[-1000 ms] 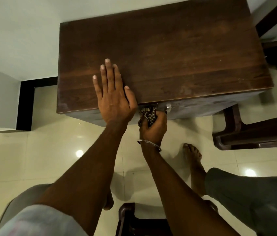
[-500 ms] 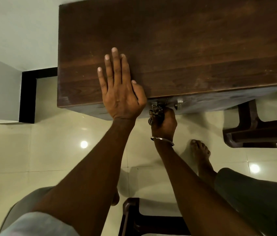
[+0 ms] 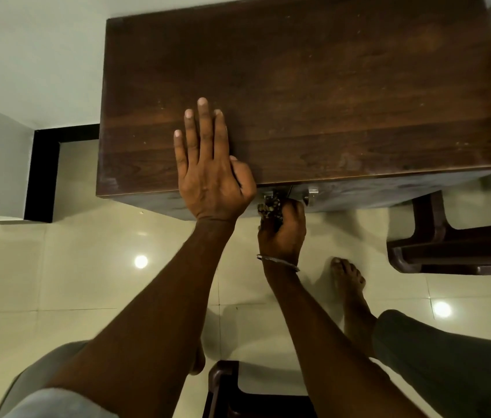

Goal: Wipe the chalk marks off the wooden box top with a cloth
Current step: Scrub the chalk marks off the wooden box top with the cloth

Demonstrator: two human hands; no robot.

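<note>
Far left: dark skirting strip (image 3: 42,176) on the floor, not involved. Left hand (image 3: 211,176) lies flat on the box top (image 3: 313,86) near its front edge, fingers straight and close together, thumb tucked against the edge; it holds nothing and only presses down, steadying the box. Compared with the view a second ago it has kept the same spot on the wood. Just right of it and below the edge, the cloth (image 3: 271,208), a dark patterned wad, is bunched in my right hand (image 3: 283,233), fingers curled tight round it, bangle (image 3: 277,262) at the wrist. The wad sits against the front face of the box beside the metal latch (image 3: 312,195), and over the last second it has hardly shifted from there, so the cloth is off the top, not on it. Right of the latch, near the front edge, a faint pale smudge (image 3: 347,160) shows on the top, with scattered light specks further right; I cannot tell whether this is chalk or wear. Judgement: most of the top reads clean, so the wiping looks largely done, and the smudge deserves one more pass. Far right: a dark wooden chair (image 3: 449,245) stands close to the box.
</note>
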